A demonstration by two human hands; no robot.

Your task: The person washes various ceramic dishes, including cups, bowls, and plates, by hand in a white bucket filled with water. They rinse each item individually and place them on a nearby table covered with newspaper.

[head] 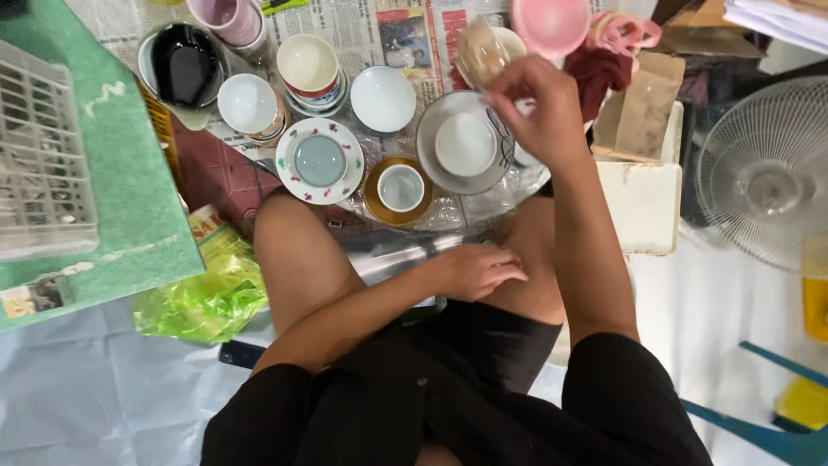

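My right hand (539, 112) is raised over a cluster of dishes on the floor, its fingers curled near something small and white; whether it grips it I cannot make out. Just left of it a grey plate (431, 155) carries a white saucer (466, 142). My left hand (479, 269) lies flat on my thigh and holds nothing. In front of my knees stand a gold-rimmed saucer (375, 203) with a small cup (400, 187), and a flower-patterned plate (289, 177) with a pale blue dish (319, 160).
Further back on newspaper (358, 30) are a white bowl (383, 97), a red-banded cup (309, 65), a black bowl (184, 65) and a pink bowl (550, 24). A green board (129, 190) with a white basket (39, 155) lies left, a fan (768, 173) right, a green bag (207, 298) by my knee.
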